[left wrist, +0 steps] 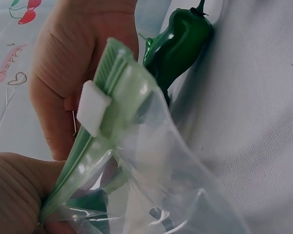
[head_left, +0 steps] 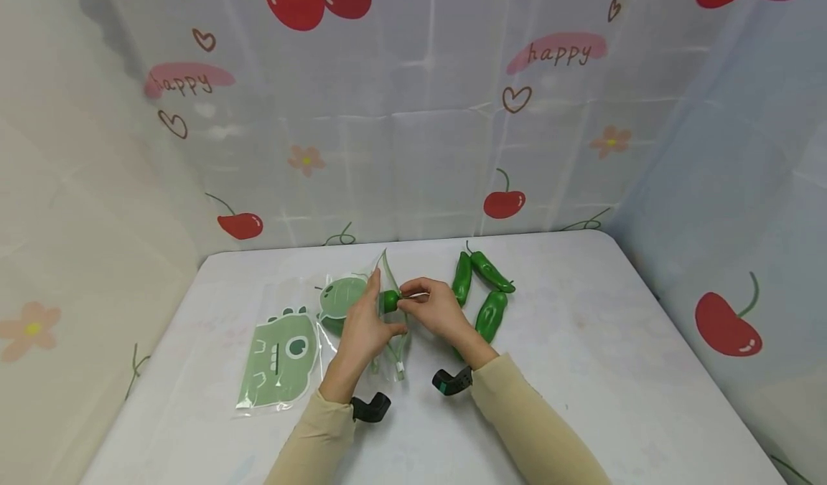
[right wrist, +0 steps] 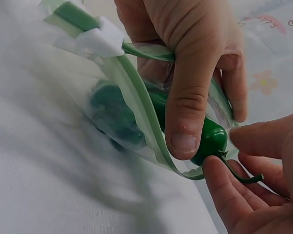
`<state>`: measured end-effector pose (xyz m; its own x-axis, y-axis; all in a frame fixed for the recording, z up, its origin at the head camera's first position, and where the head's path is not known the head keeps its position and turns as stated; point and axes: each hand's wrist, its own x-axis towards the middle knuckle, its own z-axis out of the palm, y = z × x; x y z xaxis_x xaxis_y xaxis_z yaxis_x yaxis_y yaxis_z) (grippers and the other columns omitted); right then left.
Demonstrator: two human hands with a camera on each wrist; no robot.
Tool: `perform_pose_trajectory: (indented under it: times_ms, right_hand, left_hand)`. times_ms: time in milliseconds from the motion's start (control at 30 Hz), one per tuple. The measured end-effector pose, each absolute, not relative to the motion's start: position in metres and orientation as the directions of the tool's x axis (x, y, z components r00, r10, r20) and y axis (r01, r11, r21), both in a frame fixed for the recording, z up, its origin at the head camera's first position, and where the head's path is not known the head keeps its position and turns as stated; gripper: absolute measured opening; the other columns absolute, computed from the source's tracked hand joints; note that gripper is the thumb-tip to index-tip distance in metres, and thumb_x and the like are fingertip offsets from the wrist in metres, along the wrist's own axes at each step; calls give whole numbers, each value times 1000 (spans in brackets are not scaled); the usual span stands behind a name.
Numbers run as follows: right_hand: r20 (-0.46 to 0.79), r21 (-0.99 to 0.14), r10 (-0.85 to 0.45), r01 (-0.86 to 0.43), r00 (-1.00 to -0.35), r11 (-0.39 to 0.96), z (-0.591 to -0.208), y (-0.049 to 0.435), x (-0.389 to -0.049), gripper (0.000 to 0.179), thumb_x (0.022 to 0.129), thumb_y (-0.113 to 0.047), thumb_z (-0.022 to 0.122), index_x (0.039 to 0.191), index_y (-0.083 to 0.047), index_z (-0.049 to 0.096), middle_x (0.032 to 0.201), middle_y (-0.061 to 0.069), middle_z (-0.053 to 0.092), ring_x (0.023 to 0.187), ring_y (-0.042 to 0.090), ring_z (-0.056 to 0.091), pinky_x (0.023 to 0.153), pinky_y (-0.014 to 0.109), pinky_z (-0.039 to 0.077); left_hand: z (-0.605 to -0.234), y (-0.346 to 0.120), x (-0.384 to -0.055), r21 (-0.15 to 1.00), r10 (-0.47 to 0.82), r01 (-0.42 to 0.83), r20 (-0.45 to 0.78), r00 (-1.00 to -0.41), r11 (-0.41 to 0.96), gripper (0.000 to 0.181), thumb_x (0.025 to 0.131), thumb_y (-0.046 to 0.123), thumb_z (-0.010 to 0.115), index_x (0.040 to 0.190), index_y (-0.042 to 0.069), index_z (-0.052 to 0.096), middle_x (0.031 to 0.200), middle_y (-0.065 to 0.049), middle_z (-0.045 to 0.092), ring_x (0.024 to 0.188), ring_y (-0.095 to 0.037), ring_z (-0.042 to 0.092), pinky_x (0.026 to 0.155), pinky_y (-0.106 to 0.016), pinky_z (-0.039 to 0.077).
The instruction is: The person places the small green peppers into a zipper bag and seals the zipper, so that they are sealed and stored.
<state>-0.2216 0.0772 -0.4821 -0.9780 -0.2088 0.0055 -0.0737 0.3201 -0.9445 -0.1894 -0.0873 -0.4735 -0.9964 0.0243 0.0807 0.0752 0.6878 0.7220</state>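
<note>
A clear zip bag with a green rim (right wrist: pixel 146 105) and white slider (right wrist: pixel 101 40) stands gaping between the hands. My left hand (head_left: pixel 363 331) is at its mouth, fingers straight and thumb spread wide, keeping the sides apart. With fingertips and thumb, my right hand (head_left: pixel 442 313) pinches a green pepper (right wrist: pixel 215 139) near its stem. That pepper lies partly within the mouth, its stem pointing outward, and the left thumb crosses in front of it. Through the plastic shows another dark green pepper (right wrist: pixel 114 109). The left palm hides part of the bag in the head view.
Several loose green peppers (head_left: pixel 491 316) lie on the white table (head_left: pixel 614 370) just beyond and right of the right hand. Flat on the left is another clear bag (head_left: pixel 278 363) printed with a green cartoon creature. A printed curtain (head_left: pixel 426 148) hangs behind the table.
</note>
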Motion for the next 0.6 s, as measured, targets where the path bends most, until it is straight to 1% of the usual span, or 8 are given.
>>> perform_pose_trajectory:
  times_ms: [67, 133, 233, 333, 433, 600]
  right_hand:
    - [-20, -962, -208, -38, -978, 271, -482, 76, -222, 23, 99, -20, 70, 119, -10, 73, 117, 9, 73, 105, 23, 75, 89, 40, 60]
    - [-38, -980, -216, -6, -976, 198, -482, 74, -223, 26, 103, -21, 64, 122, -5, 72, 119, 14, 73, 104, 25, 75, 91, 39, 61]
    - [-56, -996, -235, 37, -970, 86, -482, 71, -224, 35, 108, -24, 54, 126, 3, 68, 123, 22, 71, 108, 31, 74, 93, 38, 60]
    - [-66, -998, -259, 66, -963, 10, -482, 68, -224, 45, 111, -28, 47, 127, 9, 65, 127, 28, 68, 115, 36, 71, 94, 39, 60]
    - [-85, -995, -284, 97, -955, -28, -481, 65, -224, 52, 112, -33, 41, 128, 11, 63, 130, 31, 65, 119, 40, 68, 95, 39, 59]
    - [-111, -992, -309, 126, -945, -28, -480, 60, -223, 57, 113, -37, 38, 131, 10, 63, 133, 30, 64, 124, 41, 66, 95, 38, 59]
  left_hand:
    - [-474, -87, -190, 723, 20, 70, 77, -997, 687, 122, 69, 15, 96, 166, 15, 22, 168, -13, 30, 147, -39, 43, 111, -54, 46]
    - [-473, -86, -189, 724, 17, 67, 76, -997, 686, 122, 69, 14, 96, 166, 16, 22, 168, -12, 30, 147, -39, 43, 111, -54, 46]
    - [-473, -86, -190, 719, 18, 69, 79, -997, 692, 122, 69, 14, 97, 166, 15, 22, 168, -13, 31, 145, -41, 44, 109, -55, 47]
    - [-472, -86, -189, 715, 19, 77, 89, -996, 695, 121, 69, 14, 96, 165, 13, 23, 167, -15, 32, 144, -43, 46, 109, -56, 47]
    - [-473, -86, -189, 714, 18, 85, 100, -995, 695, 118, 70, 14, 96, 165, 12, 25, 167, -15, 34, 143, -44, 47, 109, -57, 47]
    - [-473, -86, -189, 713, 20, 90, 106, -994, 696, 116, 72, 13, 95, 165, 12, 26, 166, -15, 35, 142, -43, 48, 108, -56, 47]
